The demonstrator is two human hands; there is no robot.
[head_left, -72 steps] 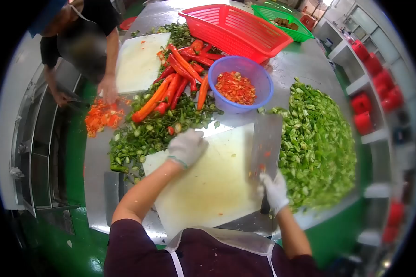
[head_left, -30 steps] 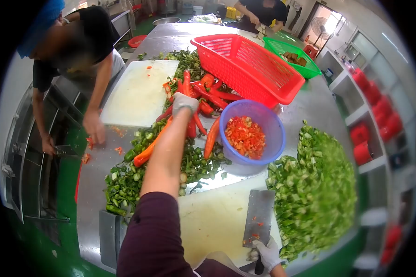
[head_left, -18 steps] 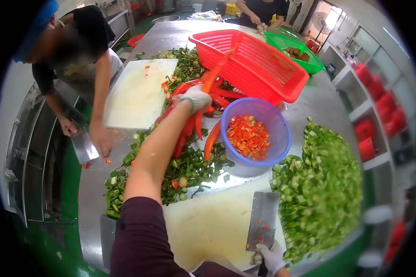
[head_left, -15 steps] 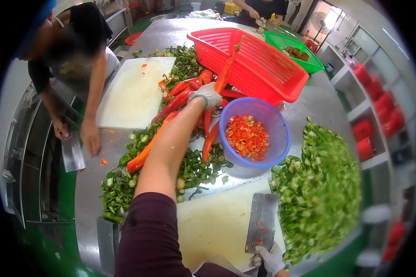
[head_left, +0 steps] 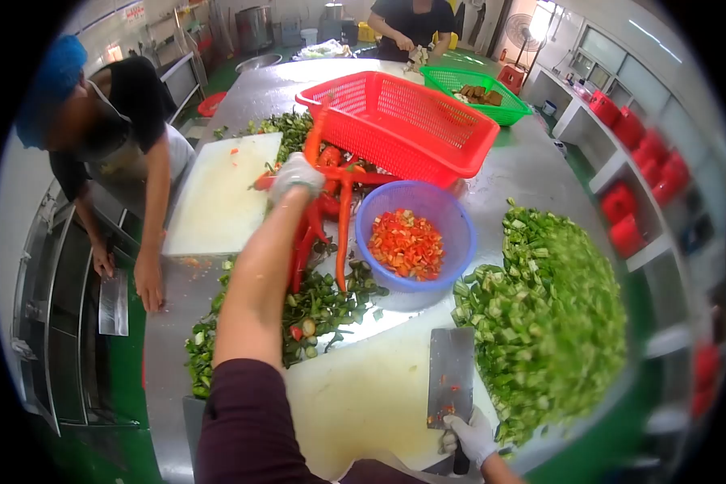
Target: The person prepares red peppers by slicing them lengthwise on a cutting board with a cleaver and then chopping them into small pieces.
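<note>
Nearest, low and right of centre, the person's gloved right hand (head_left: 473, 436) grips the handle of a cleaver (head_left: 450, 367). Its blade, dotted with red bits, shows its flat side over the right part of a pale board (head_left: 359, 395). A dark sleeve (head_left: 250, 423) crosses the board's left side.

Right of the board spreads a big heap of chopped green pieces (head_left: 544, 315). To the left, past the board, lie green trimmings (head_left: 327, 310) on the steel worktop (head_left: 532, 169).

Farther in, the left arm stretches to a loose pile of red peppers (head_left: 344, 230). The gloved left hand (head_left: 297, 176) is closed around an orange-red pepper (head_left: 319, 129), which stands up from the grip, tip away. Whether it holds more than one, I cannot tell.

Right of the pile sits a purple bowl (head_left: 365, 238) of chopped red pepper (head_left: 406, 244). Left of the hand lies a second board (head_left: 222, 198); beside it a co-worker in a blue cap (head_left: 64, 52) leans in, holding another cleaver (head_left: 114, 305) low at the worktop's edge.

Beyond the pile, a red basket (head_left: 452, 149) stands tilted, then a green basket (head_left: 512, 113) with brown chunks (head_left: 480, 95). At the far end another person (head_left: 411, 20) handles pale pieces (head_left: 418, 56).
</note>
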